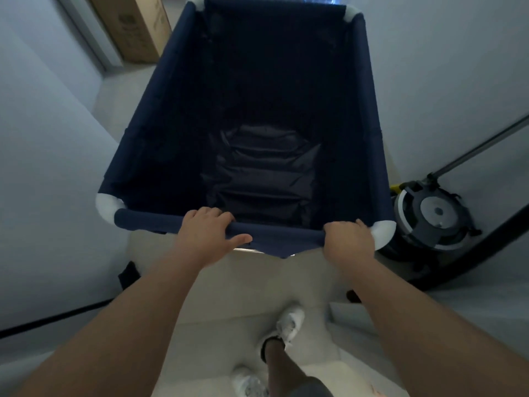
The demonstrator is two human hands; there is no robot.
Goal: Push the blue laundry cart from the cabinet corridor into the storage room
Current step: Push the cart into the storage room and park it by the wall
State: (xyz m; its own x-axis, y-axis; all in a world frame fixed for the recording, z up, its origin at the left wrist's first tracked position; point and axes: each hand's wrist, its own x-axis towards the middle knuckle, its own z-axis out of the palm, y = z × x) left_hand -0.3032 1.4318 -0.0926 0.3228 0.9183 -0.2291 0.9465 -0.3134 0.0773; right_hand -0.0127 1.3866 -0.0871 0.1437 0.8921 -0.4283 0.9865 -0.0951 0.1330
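The blue laundry cart [148, 116] fills the middle of the head view, a deep navy fabric bin with white corner fittings and a dark, creased liner at the bottom. My left hand [207, 234] grips the near top rail left of centre, fingers curled over it. My right hand [347, 243] grips the same rail near its right corner. Both arms reach straight forward from below. My feet in white shoes stand on the pale tiled floor just behind the cart.
A grey wall [43, 138] runs close along the left side. A black-and-yellow vacuum cleaner [429, 216] with a hose and metal wand stands against the right wall, touching distance from the cart's near right corner. A tall cardboard box [134, 27] leans at the far left.
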